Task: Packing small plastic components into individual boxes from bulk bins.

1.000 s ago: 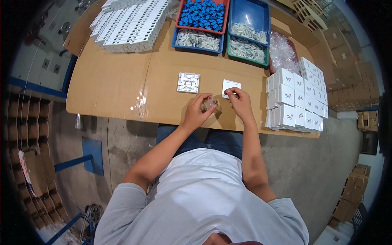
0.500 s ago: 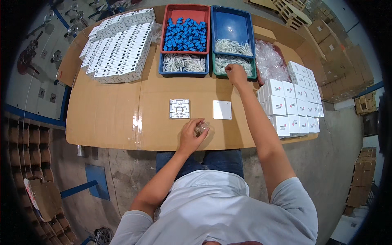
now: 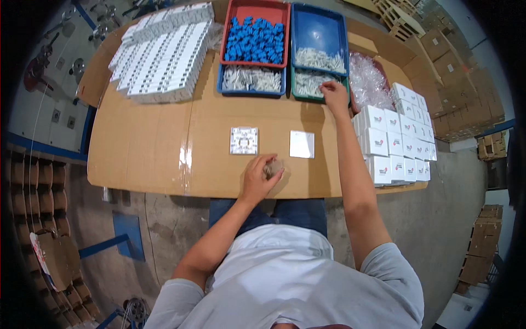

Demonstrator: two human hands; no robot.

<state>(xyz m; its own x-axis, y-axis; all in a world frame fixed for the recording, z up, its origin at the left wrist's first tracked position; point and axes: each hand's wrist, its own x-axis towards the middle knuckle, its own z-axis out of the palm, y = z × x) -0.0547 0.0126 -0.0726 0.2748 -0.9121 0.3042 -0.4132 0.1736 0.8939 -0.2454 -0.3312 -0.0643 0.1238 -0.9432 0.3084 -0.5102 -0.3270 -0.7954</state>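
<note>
My left hand rests low on the cardboard table top, fingers curled around a small crumpled clear plastic bag. Just beyond it lies a square white frame-like piece with metal parts. To its right is a flat white square plate. My right hand reaches to the right front of a green tray of small white pieces. Its fingertips are pinched together over the pieces; whatever is between them is too small to make out.
A red tray of blue parts overlaps a blue tray of pale pieces. Another blue tray stands behind the green one. Stacked white units fill the far left; white boxes and clear bags are at right.
My right hand has shifted slightly rightward over the green tray. My left hand keeps its hold on the clear bag. The whole view has shifted a little.
</note>
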